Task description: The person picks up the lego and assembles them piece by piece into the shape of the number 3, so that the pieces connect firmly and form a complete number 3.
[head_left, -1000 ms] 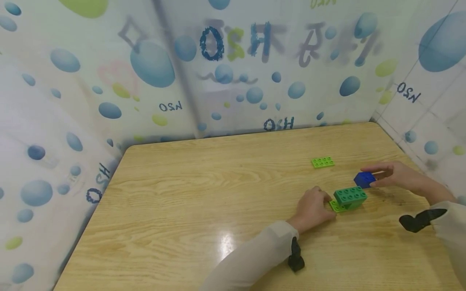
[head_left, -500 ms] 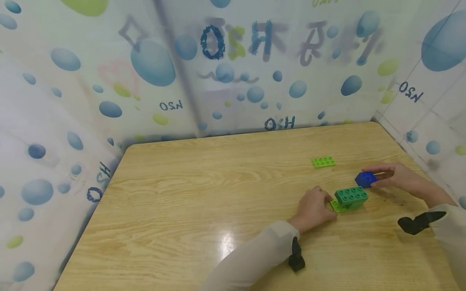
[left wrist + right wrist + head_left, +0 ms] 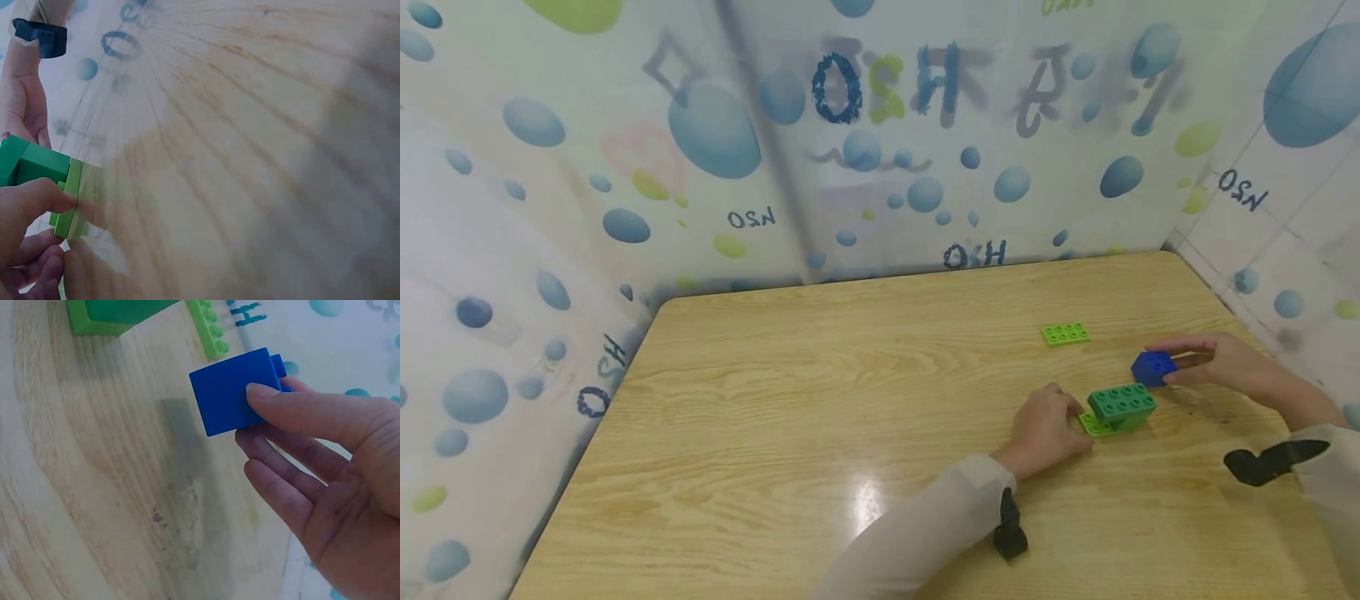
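On the right part of the table, my left hand (image 3: 1047, 427) pinches the near end of a lime-green flat building plate (image 3: 1094, 426), thumb on one side in the left wrist view. A dark green brick (image 3: 1122, 403) with studs on top is built onto that plate (image 3: 74, 194) and overhangs it. My right hand (image 3: 1221, 365) holds a blue brick (image 3: 1152, 369) between thumb and fingers, just beyond the green brick. In the right wrist view the blue brick (image 3: 228, 394) is tilted, its studs toward the palm, with its shadow on the wood below.
Farther back lies a loose lime-green studded plate (image 3: 1065, 334). The wooden table (image 3: 760, 400) meets a wall covering (image 3: 880, 200) with blue and green drop prints behind. Light sleeves with black wrist devices (image 3: 1011, 533) cover both forearms.
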Available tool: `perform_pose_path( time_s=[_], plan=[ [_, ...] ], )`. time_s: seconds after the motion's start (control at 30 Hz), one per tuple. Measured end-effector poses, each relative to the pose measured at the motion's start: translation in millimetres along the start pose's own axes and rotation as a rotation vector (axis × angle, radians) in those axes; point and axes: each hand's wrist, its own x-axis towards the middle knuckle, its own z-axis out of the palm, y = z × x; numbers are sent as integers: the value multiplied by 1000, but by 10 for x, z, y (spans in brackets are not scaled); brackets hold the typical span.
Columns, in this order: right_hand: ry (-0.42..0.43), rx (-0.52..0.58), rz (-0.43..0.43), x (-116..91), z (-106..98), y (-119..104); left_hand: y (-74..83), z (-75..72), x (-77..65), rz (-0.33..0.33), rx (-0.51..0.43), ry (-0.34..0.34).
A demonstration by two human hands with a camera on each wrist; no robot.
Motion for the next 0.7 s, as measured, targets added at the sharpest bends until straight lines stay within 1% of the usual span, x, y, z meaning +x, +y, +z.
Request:
perform_pose_path(
  time_s=[0.17,0.37,0.57,0.7],
  plan=[
    [0,-53,17,-34,-21,-100,-6,6,3,4,-12,-5],
    [19,-128,-17,-65,-43,-213,-8,12,2,6,-19,-3],
    [42,-125,-81,-86,-39,-297,-10,9,1,7,-23,-10],
    [50,-129,-101,-120,-44,-351,-9,9,1,10,-29,-10]
  ],
)
